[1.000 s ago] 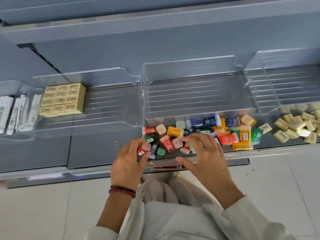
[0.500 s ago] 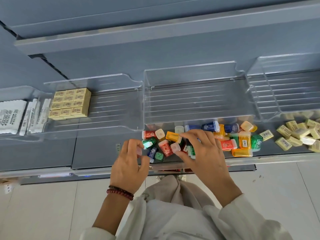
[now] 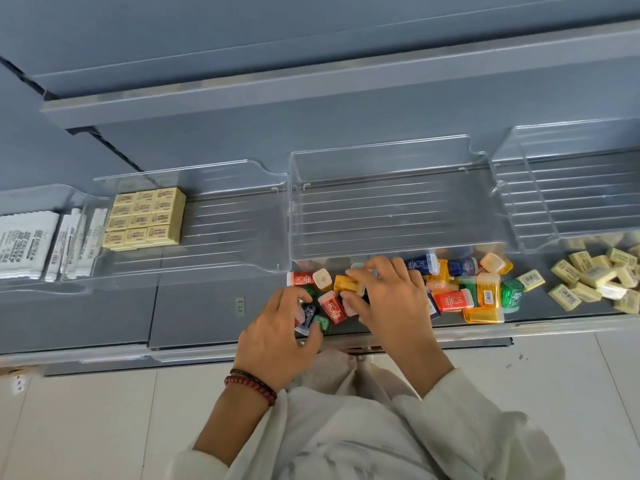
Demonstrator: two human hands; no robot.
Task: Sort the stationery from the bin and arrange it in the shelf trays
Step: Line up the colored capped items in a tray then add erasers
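Note:
A pile of small coloured sharpeners [image 3: 467,289] in red, blue, orange and green lies on the grey shelf [image 3: 197,313] in front of an empty clear middle tray [image 3: 381,148]. My left hand [image 3: 277,337] curls round a few of them at the pile's left end; a blue sharpener [image 3: 308,317] and a green sharpener [image 3: 322,323] show between its fingers. My right hand [image 3: 391,303] reaches into the pile, its index finger and thumb pinching an orange sharpener [image 3: 346,285]. A red sharpener [image 3: 331,306] lies between the two hands.
The clear left tray [image 3: 221,174] holds a neat block of yellow erasers [image 3: 145,216]. White packets [image 3: 27,244] fill the far-left tray. Loose yellow erasers [image 3: 595,278] lie at the right, below another clear tray [image 3: 571,188]. Tiled floor [image 3: 86,427] is below the shelf.
Both hands have moved a little further into the pile. My right hand shifted left onto the orange sharpener, and my left hand closed more tightly round the pieces it holds.

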